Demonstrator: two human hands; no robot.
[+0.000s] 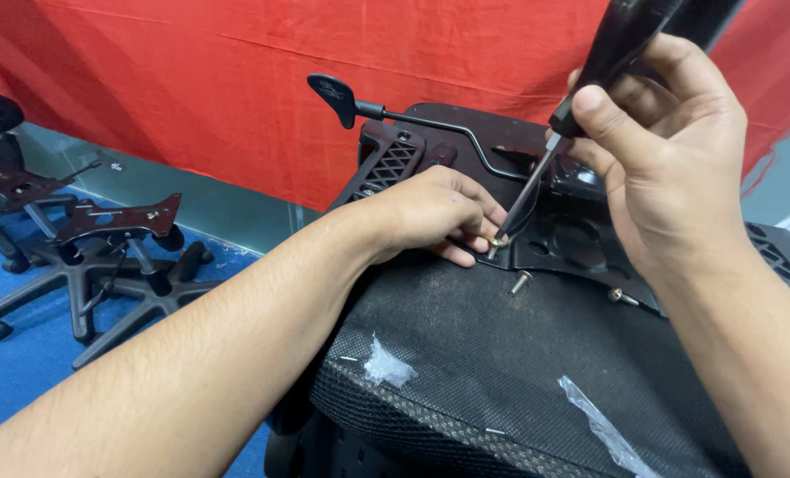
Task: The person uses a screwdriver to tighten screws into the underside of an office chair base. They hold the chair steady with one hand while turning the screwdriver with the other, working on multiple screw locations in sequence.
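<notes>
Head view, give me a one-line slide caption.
Right hand sets a screwdriver on a screw steadied by the left hand.

Three bolts [520, 282], one screwdriver [589, 97], two chair bases [103, 283], two hands [430, 212].

Red cloth [235, 80] backdrop, blue floor [14, 372], chair bases [85, 274]

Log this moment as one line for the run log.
right hand: grips screwdriver | tip: on bolt | left hand: steadies bolt | spare bolts: loose on seat underside
</notes>
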